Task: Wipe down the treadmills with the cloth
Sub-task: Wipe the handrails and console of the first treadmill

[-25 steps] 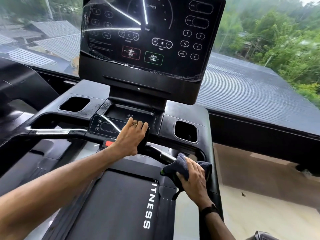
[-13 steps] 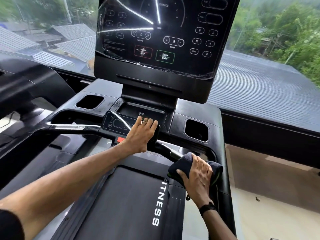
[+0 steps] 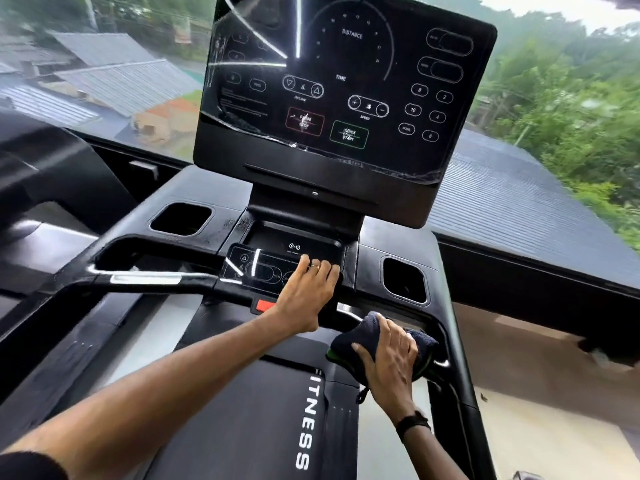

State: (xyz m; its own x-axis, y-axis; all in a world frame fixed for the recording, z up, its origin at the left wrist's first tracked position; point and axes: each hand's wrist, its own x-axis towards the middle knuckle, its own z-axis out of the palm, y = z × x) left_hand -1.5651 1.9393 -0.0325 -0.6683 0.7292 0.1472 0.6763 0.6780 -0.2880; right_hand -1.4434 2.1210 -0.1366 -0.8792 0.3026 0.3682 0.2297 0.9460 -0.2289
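The right hand (image 3: 389, 358) curls its fingers over a bunched dark blue cloth with a green edge (image 3: 420, 351), pressing it on the black treadmill's curved right handrail (image 3: 446, 344). Just left and beyond, the left hand (image 3: 308, 292) lies flat with fingers together on the small glossy control panel (image 3: 256, 270). Beyond both hands rises the large black glossy console screen (image 3: 346, 88).
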